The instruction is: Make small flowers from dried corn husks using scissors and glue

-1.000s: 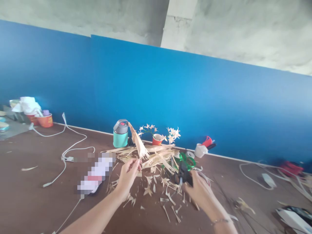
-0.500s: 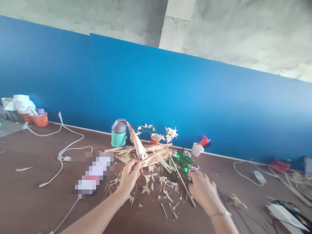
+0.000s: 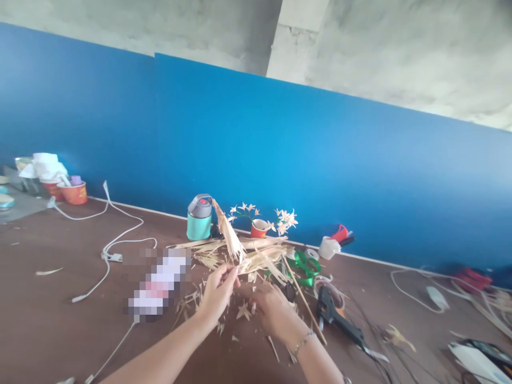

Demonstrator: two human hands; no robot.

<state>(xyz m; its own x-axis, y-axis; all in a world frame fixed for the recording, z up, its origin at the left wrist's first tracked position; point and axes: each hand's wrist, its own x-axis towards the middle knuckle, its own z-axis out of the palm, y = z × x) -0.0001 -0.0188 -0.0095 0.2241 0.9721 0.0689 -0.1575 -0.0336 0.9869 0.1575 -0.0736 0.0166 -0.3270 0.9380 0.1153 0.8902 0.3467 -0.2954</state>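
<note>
My left hand is closed in a pinch in front of the dried corn husks; whatever lies between its fingertips is too small to name. Low over the table, my right hand has its fingers curled down among pale husk scraps. A small pale bit shows at its fingertips, but I cannot make it out. Just below and between the hands lies a star-shaped husk flower. To the right of my right hand, a thin stick slants across the table, and a black glue gun rests beyond it.
Behind the husks stand a turquoise flask and a red cup with husk flowers. Green ribbon and a white container are at the right. White cables trail at the left. A blue partition borders the table.
My right hand has moved left from beside the glue gun to the scraps near my left hand, leaving the gun in plain sight. My left hand keeps its pinch.
</note>
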